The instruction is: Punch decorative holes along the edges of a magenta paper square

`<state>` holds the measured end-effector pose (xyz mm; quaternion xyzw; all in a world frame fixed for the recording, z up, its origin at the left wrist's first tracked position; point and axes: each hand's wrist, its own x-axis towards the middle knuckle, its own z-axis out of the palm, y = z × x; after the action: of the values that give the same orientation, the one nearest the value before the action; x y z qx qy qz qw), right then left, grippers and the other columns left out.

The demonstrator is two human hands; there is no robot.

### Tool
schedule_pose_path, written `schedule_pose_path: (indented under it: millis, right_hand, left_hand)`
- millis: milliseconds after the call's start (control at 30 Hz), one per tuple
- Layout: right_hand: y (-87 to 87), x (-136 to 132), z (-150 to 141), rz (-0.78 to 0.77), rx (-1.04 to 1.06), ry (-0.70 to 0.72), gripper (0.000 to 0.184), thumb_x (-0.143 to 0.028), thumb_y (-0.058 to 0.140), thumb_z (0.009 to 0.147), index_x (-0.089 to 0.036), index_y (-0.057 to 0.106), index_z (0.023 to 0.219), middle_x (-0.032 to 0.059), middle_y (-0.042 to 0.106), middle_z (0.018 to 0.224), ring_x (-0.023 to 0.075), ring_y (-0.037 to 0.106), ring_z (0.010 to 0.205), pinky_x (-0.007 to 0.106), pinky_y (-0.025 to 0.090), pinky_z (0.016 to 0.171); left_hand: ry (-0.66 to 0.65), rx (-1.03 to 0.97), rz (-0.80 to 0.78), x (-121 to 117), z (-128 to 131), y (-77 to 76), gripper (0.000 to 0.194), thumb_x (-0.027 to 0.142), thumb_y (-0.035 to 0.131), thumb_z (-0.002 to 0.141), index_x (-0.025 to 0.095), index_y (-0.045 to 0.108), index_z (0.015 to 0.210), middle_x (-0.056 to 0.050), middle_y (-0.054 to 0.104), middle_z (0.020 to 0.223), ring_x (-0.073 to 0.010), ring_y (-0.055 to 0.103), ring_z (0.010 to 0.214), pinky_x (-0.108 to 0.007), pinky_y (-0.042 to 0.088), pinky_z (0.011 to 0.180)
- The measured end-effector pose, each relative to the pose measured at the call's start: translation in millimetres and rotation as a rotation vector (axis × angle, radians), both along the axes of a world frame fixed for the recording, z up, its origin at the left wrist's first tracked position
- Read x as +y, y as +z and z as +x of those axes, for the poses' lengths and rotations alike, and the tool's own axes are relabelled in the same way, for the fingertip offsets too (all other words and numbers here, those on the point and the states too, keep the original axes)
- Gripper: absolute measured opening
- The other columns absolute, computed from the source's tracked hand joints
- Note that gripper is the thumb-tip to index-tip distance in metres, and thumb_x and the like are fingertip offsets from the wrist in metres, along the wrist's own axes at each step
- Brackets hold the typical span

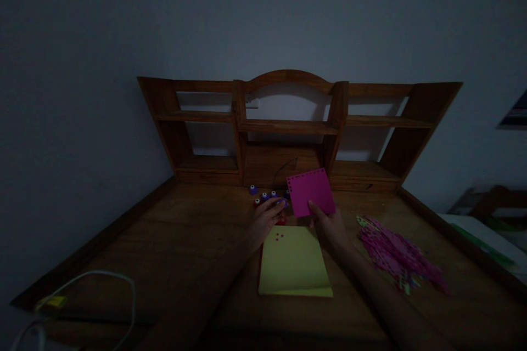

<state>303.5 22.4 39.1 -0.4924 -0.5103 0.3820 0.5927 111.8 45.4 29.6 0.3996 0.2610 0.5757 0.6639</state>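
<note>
My right hand [327, 226] grips a square pink sheet of paper [312, 193] by its lower edge, thumb on top; small punched holes run along its top and left edges. My left hand [263, 223] has its fingers closed around a small purple craft punch [282, 203], just left of the sheet. A small red object [282, 220] shows partly below those fingers. Under both hands lies a yellow paper sheet [293, 263] with a few small pink cut-out bits near its top. Several more purple punches [264, 196] stand behind my left hand.
A pile of pink and yellow punched paper strips [397, 252] lies on the right of the wooden desk [177, 241]. A wooden shelf unit [288, 127] rises at the back. A white cable [132, 290] and a yellow object [55, 301] are at the lower left.
</note>
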Motion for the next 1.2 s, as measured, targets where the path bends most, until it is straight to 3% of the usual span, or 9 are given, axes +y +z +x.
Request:
schedule_pose_path:
  millis: [267, 767, 1000, 1200]
  right_hand:
    - [0.3, 0.5, 0.1, 0.02, -0.001, 0.027, 0.039, -0.054, 0.069, 0.075, -0.018, 0.059, 0.062, 0.0019, 0.061, 0.05, 0.0156, 0.052, 0.045, 0.026, 0.039, 0.048]
    - [-1.3, 0.8, 2.2, 0.003, -0.042, 0.053, 0.047, -0.056, 0.066, 0.076, -0.019, 0.054, 0.051, 0.0007, 0.054, 0.039, 0.0142, 0.048, 0.035, 0.025, 0.033, 0.04]
    - [5.3, 1.7, 3.0, -0.095, 0.074, 0.084, 0.047, -0.056, 0.071, 0.072, -0.02, 0.054, 0.046, 0.0024, 0.054, 0.036, 0.0136, 0.045, 0.032, 0.026, 0.034, 0.038]
    - [6.6, 3.8, 2.0, -0.115, 0.316, 0.105, 0.037, -0.052, 0.076, 0.067, -0.018, 0.062, 0.069, 0.0002, 0.06, 0.047, 0.0142, 0.052, 0.039, 0.025, 0.04, 0.042]
  left_hand:
    - [-0.013, -0.002, -0.002, -6.0, 0.1, 6.4, 0.029, 0.028, 0.08, 0.071, 0.013, 0.069, 0.093, -0.005, 0.067, 0.088, -0.0113, 0.061, 0.069, -0.024, 0.046, 0.065]
    - [0.014, -0.027, -0.053, -2.5, -1.3, 6.3, 0.026, 0.028, 0.08, 0.07, 0.013, 0.068, 0.087, -0.006, 0.069, 0.086, -0.0105, 0.06, 0.063, -0.023, 0.047, 0.062]
    - [-0.024, -0.01, -0.106, -1.1, -4.7, 6.1, 0.031, 0.041, 0.073, 0.076, 0.013, 0.062, 0.086, -0.009, 0.071, 0.082, -0.013, 0.063, 0.059, -0.025, 0.049, 0.059]
    - [-0.001, -0.004, -0.109, 1.6, -3.9, 3.2, 0.031, 0.04, 0.073, 0.077, 0.016, 0.058, 0.089, -0.008, 0.071, 0.081, -0.0145, 0.065, 0.06, -0.026, 0.051, 0.059]
